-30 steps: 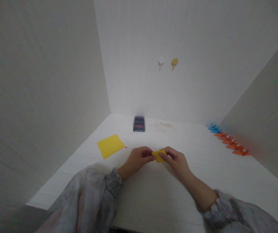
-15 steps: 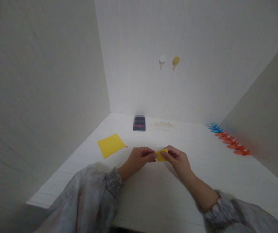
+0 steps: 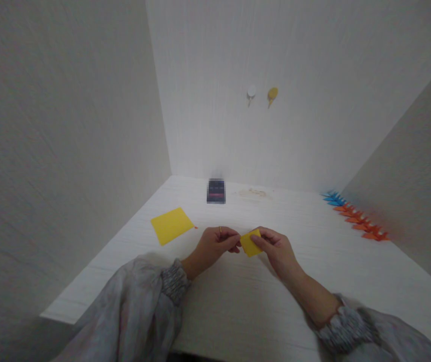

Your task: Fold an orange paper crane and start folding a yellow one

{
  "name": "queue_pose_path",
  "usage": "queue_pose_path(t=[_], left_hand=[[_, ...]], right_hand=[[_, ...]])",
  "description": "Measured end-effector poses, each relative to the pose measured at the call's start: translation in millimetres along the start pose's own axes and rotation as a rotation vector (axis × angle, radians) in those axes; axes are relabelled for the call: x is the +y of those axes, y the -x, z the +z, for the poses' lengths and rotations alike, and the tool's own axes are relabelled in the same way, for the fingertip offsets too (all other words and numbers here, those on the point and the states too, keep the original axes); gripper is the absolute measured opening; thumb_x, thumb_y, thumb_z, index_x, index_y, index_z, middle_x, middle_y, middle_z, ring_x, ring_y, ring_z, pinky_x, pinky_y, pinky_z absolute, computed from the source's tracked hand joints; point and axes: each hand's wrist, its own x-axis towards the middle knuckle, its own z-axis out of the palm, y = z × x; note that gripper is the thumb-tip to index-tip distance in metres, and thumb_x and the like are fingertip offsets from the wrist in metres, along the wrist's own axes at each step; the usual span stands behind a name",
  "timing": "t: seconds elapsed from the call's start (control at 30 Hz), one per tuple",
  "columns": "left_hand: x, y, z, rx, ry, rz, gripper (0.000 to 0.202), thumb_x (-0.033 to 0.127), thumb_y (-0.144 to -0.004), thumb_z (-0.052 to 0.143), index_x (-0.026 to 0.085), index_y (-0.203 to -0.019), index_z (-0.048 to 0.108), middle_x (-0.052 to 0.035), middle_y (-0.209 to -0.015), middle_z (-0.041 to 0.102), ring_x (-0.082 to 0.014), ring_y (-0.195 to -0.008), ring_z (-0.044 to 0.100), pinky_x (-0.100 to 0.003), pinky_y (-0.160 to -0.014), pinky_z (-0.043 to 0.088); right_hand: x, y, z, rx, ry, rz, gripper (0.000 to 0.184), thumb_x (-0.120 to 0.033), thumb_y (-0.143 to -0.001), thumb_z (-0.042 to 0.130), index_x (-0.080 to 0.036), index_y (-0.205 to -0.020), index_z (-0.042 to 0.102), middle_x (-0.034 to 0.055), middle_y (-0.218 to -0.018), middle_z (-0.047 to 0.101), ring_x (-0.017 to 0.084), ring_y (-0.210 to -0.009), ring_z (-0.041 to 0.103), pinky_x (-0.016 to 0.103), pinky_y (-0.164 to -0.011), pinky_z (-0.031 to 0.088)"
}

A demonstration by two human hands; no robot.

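Observation:
A small folded piece of yellow paper (image 3: 249,247) is held above the table in front of me. My right hand (image 3: 279,250) pinches its right side, thumb on top and fingers behind. At the paper's left edge are the fingertips of my left hand (image 3: 214,245), pressed together in a pinch at the corner; a ring shows on one finger. To the left of that hand, a larger yellow sheet (image 3: 172,226) lies flat on the table, with a tiny orange-red scrap (image 3: 196,228) by its right corner.
A row of folded paper figures, blue ones (image 3: 334,198) and orange ones (image 3: 362,223), runs along the right wall. At the back stands a dark pixelated object (image 3: 216,191). A white hook (image 3: 251,91) and a yellow hook (image 3: 273,94) are on the back wall.
The folded yellow paper has turned so more of its face shows, and my left thumb has come off its face to the edge. Both arms stay nearly in place.

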Motion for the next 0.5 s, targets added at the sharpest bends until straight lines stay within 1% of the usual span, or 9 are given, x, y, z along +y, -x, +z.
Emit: queue_pose_path(t=[0.17,0.4,0.5], left_hand=[[-1.8,0.5,0.8,0.017,-0.033,-0.01,0.025,0.034,-0.067,0.06,0.01,-0.075,0.061,-0.004,-0.069,0.065,-0.0101,-0.056,0.06,-0.022,-0.057,0.049],[0.0,2.4,3.0,-0.006,-0.07,0.002,0.023,0.031,-0.066,0.061,0.01,-0.075,0.063,-0.0045,-0.07,0.066,-0.0113,-0.059,0.061,-0.024,-0.061,0.05],[1.9,2.6,3.1,-0.018,-0.114,0.031,0.022,0.029,-0.066,0.061,0.01,-0.077,0.063,-0.0047,-0.07,0.066,-0.0118,-0.059,0.061,-0.024,-0.06,0.05]], right_hand=[[-1.5,0.6,0.2,-0.034,-0.022,0.077,0.019,-0.035,-0.067,0.063,-0.017,-0.071,0.061,0.0036,-0.069,0.064,0.016,-0.062,0.056,0.028,-0.06,0.043],[4.3,-1.8,-0.5,-0.019,-0.076,0.06,0.014,-0.03,-0.067,0.064,-0.017,-0.069,0.061,0.0022,-0.065,0.063,0.014,-0.059,0.055,0.026,-0.058,0.042],[6.0,-2.2,-1.0,-0.009,-0.085,0.045,0.013,-0.029,-0.067,0.065,-0.017,-0.067,0.061,0.0009,-0.063,0.062,0.012,-0.057,0.054,0.024,-0.056,0.041]])
